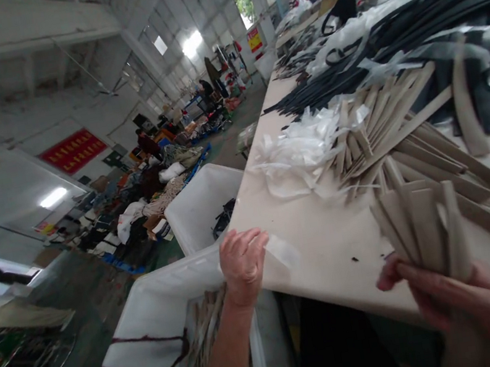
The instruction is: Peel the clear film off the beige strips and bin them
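Note:
My left hand [242, 264] hovers at the table's near-left edge with its fingers curled around a small clear plastic scrap [283, 251]. My right hand [425, 291] grips a fanned bundle of tan strips [422, 229] above the table's front edge. A spread pile of the same tan strips [404, 125] lies on the cream table [315, 240] behind it. Below my left hand stands a white bin [156, 323] with more tan strips [206, 328] lying in it.
Crumpled clear plastic wrappers [299, 146] lie left of the strip pile. Black strips [390, 40] cover the far table. A second white bin [197, 207] holding a few black pieces stands farther along. People work among heaps of material in the distant hall.

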`<state>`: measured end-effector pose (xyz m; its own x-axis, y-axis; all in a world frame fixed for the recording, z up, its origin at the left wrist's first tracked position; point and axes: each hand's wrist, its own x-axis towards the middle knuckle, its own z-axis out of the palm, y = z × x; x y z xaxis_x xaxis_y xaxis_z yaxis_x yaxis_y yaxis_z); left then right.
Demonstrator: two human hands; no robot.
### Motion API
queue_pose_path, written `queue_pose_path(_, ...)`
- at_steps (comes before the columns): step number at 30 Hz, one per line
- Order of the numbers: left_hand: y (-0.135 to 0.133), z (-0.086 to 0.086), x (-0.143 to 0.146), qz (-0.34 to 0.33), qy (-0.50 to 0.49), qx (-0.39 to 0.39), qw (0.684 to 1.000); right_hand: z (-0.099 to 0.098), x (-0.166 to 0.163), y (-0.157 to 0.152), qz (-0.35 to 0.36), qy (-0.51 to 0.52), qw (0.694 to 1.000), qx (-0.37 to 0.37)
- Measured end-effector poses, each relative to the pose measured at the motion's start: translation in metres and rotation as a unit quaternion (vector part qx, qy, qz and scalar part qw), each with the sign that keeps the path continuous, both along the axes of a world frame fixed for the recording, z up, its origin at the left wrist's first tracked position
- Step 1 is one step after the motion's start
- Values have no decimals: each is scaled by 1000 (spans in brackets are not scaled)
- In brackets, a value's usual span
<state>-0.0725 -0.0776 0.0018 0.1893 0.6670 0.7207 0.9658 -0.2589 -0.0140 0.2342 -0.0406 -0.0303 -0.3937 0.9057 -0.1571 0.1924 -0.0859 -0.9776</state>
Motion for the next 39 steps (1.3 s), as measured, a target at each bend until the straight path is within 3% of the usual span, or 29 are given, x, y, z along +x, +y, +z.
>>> queue_pose_path(4,7,12,18,-76,65,18,995,19,-31,8,66,167,973,-147)
queue_pose_path(8,11,19,31,-144,78,28,986,22,-57,9,68,209,949,-227)
queue_pose_path(13,1,15,44,-187,6,13,982,15,-70,9,38,200,964,-174)
queue_pose_path(15,-9,8,50,-164,-88,25,982,12,-68,10,20,191,972,-136)
queue_pose_path(17,-20,1,56,-120,-243,-21,962,9,-63,11,6,173,981,-91)
queue_pose_path(19,-30,-7,63,-87,-397,-168,898,7,-56,12,1,151,987,-50)
queue_pose_path(21,-36,-13,71,-88,-488,-344,797,4,-52,11,5,130,991,-19)
queue_pose_path(23,-41,-19,81,-113,-537,-456,701,2,-50,9,11,113,994,0)
queue_pose_path(25,-42,-24,91,-121,-582,-498,632,0,-50,6,17,97,995,11)
queue_pose_path(29,-33,-31,103,-120,-647,-526,539,-1,-49,2,40,76,996,24)
queue_pose_path(32,-11,-23,86,-114,-711,-462,518,0,-38,0,49,83,995,25)
queue_pose_path(37,32,25,18,-101,-830,-70,544,-9,0,-7,47,24,999,10)
queue_pose_path(39,40,34,9,-113,-833,12,541,-18,14,-12,48,5,999,5)
